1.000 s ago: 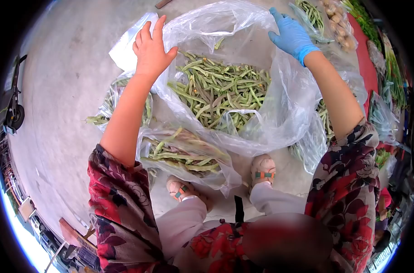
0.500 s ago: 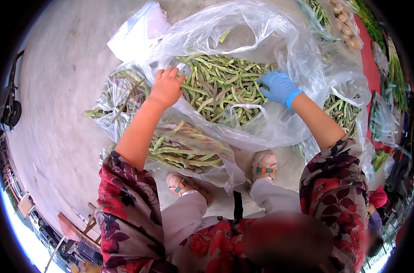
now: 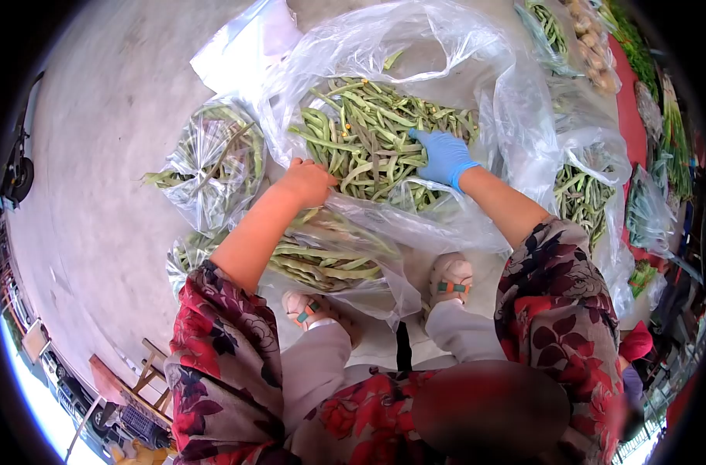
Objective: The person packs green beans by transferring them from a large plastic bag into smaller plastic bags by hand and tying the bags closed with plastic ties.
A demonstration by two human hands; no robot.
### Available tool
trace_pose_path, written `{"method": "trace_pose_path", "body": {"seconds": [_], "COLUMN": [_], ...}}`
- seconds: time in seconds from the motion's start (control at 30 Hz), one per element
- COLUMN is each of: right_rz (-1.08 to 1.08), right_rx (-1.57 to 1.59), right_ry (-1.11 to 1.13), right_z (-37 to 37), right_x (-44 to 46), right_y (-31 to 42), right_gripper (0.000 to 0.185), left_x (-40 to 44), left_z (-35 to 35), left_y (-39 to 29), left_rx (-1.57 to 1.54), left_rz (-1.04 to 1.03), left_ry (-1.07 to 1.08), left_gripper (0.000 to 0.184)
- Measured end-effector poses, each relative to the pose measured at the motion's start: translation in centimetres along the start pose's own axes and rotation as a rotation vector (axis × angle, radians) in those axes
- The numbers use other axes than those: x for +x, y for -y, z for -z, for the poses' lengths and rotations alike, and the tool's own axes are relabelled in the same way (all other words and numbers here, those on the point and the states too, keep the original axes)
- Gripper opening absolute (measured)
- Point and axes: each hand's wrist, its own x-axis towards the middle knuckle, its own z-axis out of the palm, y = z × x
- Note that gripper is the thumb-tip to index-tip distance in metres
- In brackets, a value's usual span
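A large clear plastic bag lies open on the floor around a heap of green beans. My left hand, bare, is at the bag's lower left edge by the beans, its fingers curled; what they hold is too small to make out. On the right side of the heap rests my right hand in a blue glove, fingers apart over the beans. Just below my left hand, a smaller bag of beans lies in front of my feet.
Another bagged bunch of beans sits at the left, and one more bag of beans at the right. A white plastic sheet lies at the upper left. Bagged onions or potatoes and a red mat are farther right.
Both hands have come down from the bag's upper rim to the beans. My left hand has curled and moved to the bag's lower left edge; my right hand has moved left onto the heap.
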Motion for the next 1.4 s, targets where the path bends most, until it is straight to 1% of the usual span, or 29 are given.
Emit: {"method": "trace_pose_path", "body": {"seconds": [0.07,0.1,0.17,0.2,0.3,0.37,0.43,0.47,0.5,0.53,0.6,0.7,0.73,0.8,0.83,0.87,0.9,0.97,1.0,1.07,1.1,1.17,1.2,1.33,1.4], "right_rz": [0.055,0.084,-0.037,-0.095,-0.061,-0.016,0.041,0.098,0.162,0.227,0.179,0.031,0.022,-0.045,-0.078,-0.086,-0.063,-0.021,-0.033,-0.063,-0.066,-0.071,-0.107,-0.275,-0.316], "right_rx": [0.09,0.137,0.355,0.466,0.733,0.74,0.74,0.599,0.574,0.55,0.539,0.075,-0.068,-0.024,-0.002,0.036,0.025,0.003,-0.025,-0.081,-0.092,-0.112,-0.12,-0.015,0.043], "right_ry": [-0.123,-0.181,-0.134,-0.114,-0.207,-0.139,-0.048,-0.074,-0.075,-0.076,-0.045,-0.238,-0.124,0.009,0.077,-0.018,-0.06,-0.145,-0.116,-0.054,-0.089,-0.155,-0.235,-0.133,-0.096], "right_z": [-1.4,-1.3,0.9,2.3,4.2,5.7,7.6,7.4,7.6,7.8,7.0,5.0,5.1,4.9,4.5,3.8,3.1,2.0,2.6,3.0,2.3,0.4,-0.2,1.2,1.7], "right_x": [0.5,0.6,0.3,-0.1,-0.5,-0.4,-0.6,0.4,1.2,2.1,4.9,8.2,9.0,10.4,11.0,11.5,12.0,12.9,12.2,10.3,9.9,9.7,9.8,11.6,12.8], "right_y": [-3.3,-4.2,-5.9,-6.2,-6.5,-5.3,-1.7,-0.4,1.4,3.2,6.4,10.3,10.9,11.3,11.5,11.5,11.6,12.0,12.9,15.1,15.8,16.8,17.2,17.2,16.6], "right_gripper": [0.069,0.065,0.058,0.055,0.051,0.049,0.049,0.052,0.055,0.057,0.063,0.071,0.087,0.093,0.097,0.105,0.107,0.112,0.113,0.117,0.117,0.117,0.111,0.11,0.109], "left_x": [-0.6,-0.6,-1.1,-1.2,-1.2,-0.3,0.0,0.2,0.3,0.9,1.8,1.7,1.8,2.0,2.3,2.7,3.0,4.9,5.3,5.5,5.7,6.8,7.0,7.3,5.9], "left_z": [0.1,-0.1,-0.7,-0.8,-0.7,-1.4,-1.0,-0.6,-0.4,-0.4,-0.7,-0.4,-0.6,-0.9,-1.0,-1.1,-1.3,-2.7,-2.8,-2.3,-1.9,-2.1,-2.1,-1.8,-0.4], "left_y": [-0.1,0.3,0.9,1.0,2.1,2.7,2.6,2.5,2.6,3.0,3.9,4.5,4.8,5.4,5.7,5.8,6.0,7.2,7.5,7.9,8.1,8.4,8.4,8.8,8.6], "left_rx": [0.031,-0.025,-0.135,-0.17,-0.25,-0.288,-0.352,-0.397,-0.443,-0.416,-0.363,-0.376,-0.389,-0.416,-0.471,-0.526,-0.581,-0.709,-0.772,-0.995,-1.106,-1.163,-1.192,-1.292,-1.324], "left_rz": [0.008,-0.014,-0.052,-0.056,-0.058,-0.077,-0.02,0.023,0.066,0.103,0.176,0.277,0.282,0.294,0.345,0.395,0.444,0.452,0.454,0.419,0.399,0.411,0.422,0.472,0.457], "left_ry": [-0.021,-0.094,-0.234,-0.243,-0.283,-0.309,-0.317,-0.307,-0.296,-0.263,-0.189,-0.113,-0.121,-0.136,-0.162,-0.186,-0.212,-0.375,-0.456,-0.539,-0.583,-0.597,-0.592,-0.607,-0.54], "left_gripper": [0.036,0.036,0.035,0.035,0.036,0.037,0.035,0.034,0.034,0.033,0.033,0.033,0.034,0.037,0.04,0.045,0.052,0.061,0.067,0.069,0.07,0.074,0.074,0.076,0.076]}}
